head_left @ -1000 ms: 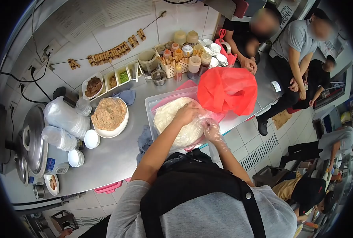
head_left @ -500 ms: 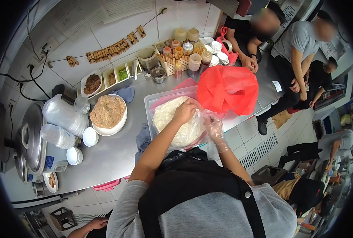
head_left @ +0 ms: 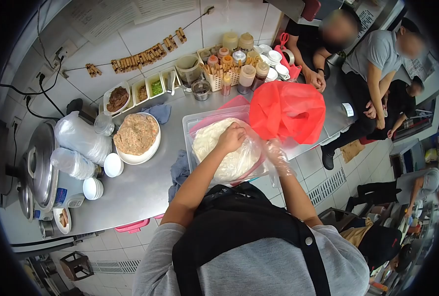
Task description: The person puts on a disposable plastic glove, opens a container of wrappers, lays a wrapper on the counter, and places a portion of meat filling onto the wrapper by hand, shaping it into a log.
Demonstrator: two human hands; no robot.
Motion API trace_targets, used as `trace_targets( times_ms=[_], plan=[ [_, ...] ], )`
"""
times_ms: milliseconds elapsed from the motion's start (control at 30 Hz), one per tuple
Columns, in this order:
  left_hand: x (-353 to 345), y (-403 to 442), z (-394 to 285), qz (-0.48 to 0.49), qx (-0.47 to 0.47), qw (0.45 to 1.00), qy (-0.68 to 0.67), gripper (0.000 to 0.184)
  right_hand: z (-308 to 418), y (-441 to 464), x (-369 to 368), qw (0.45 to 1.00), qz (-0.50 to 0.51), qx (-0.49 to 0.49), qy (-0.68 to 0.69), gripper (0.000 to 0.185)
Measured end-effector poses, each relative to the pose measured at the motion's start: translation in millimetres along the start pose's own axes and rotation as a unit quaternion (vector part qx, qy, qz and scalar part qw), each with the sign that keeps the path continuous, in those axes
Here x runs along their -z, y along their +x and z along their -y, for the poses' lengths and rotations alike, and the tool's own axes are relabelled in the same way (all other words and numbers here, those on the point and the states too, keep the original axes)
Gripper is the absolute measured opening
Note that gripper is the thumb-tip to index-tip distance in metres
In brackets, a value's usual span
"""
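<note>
Brushed metal counter [head_left: 125, 197] runs along a tiled wall, and on it sits a clear tub [head_left: 186, 123] with white dough [head_left: 213, 140] lying inside, spread across most of its floor. Clear plastic film [head_left: 251, 153] covers the dough toward the tub's right side. The bare left hand [head_left: 232, 137] rests on top of the dough, fingers bent; whether they pinch the film, I cannot tell. At the tub's right edge is the right hand [head_left: 276, 152], in a clear plastic glove, its fingers partly hidden, so their grip cannot be made out. Crumpled red material [head_left: 288, 111] lies just beyond the tub's right edge. Close against the tub's left side is a bunched blue cloth [head_left: 179, 170]; farther left, a white dish [head_left: 153, 150] bears a mound of speckled pinkish mixture [head_left: 136, 133]. Behind the tub stand a metal cup [head_left: 200, 91] and a basket [head_left: 222, 80] of bottles and wooden sticks. Well to the tub's right, a person in black [head_left: 303, 49] leans on the counter.
</note>
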State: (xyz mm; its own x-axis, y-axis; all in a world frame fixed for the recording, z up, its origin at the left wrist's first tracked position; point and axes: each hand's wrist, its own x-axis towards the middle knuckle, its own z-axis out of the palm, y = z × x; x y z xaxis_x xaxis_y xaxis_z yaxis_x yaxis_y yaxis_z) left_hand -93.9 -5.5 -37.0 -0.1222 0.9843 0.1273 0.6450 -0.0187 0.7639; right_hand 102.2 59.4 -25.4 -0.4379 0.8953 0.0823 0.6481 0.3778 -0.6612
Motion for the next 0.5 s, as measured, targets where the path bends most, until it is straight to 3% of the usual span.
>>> trace_targets(
  times_ms=[33,100,200,267,300,367,500],
  plan=[
    [-5.1,4.1,2.4,-0.007,-0.014,1.000,-0.010,0.013,32.3,-4.2,8.6,0.998,0.048,-0.015,0.029,0.049],
    [-7.5,6.3,1.2,-0.015,-0.029,0.999,-0.021,0.014,24.1,-5.8,-8.0,0.997,0.056,0.041,0.040,0.048],
    [-1.1,3.6,1.9,-0.020,-0.039,0.999,-0.015,0.014,2.0,-1.6,-29.7,0.994,0.036,-0.034,0.101,0.042],
    [-0.3,1.6,8.1,-0.001,-0.024,1.000,-0.009,0.015,-7.3,-3.5,-24.1,0.961,0.091,-0.084,0.246,0.034],
    [-0.7,0.7,7.4,-0.001,-0.024,1.000,-0.009,0.015,-16.6,-5.1,-24.4,0.961,0.092,-0.083,0.246,0.034],
    [-3.1,0.8,2.4,-0.006,0.001,1.000,-0.008,0.014,-36.8,-8.2,-29.3,0.897,0.138,-0.123,0.401,0.025],
    [-8.0,0.8,-3.5,-0.019,0.030,0.999,-0.004,0.012,-7.8,-22.1,-10.3,0.850,0.129,-0.142,0.491,0.018]
  ],
)
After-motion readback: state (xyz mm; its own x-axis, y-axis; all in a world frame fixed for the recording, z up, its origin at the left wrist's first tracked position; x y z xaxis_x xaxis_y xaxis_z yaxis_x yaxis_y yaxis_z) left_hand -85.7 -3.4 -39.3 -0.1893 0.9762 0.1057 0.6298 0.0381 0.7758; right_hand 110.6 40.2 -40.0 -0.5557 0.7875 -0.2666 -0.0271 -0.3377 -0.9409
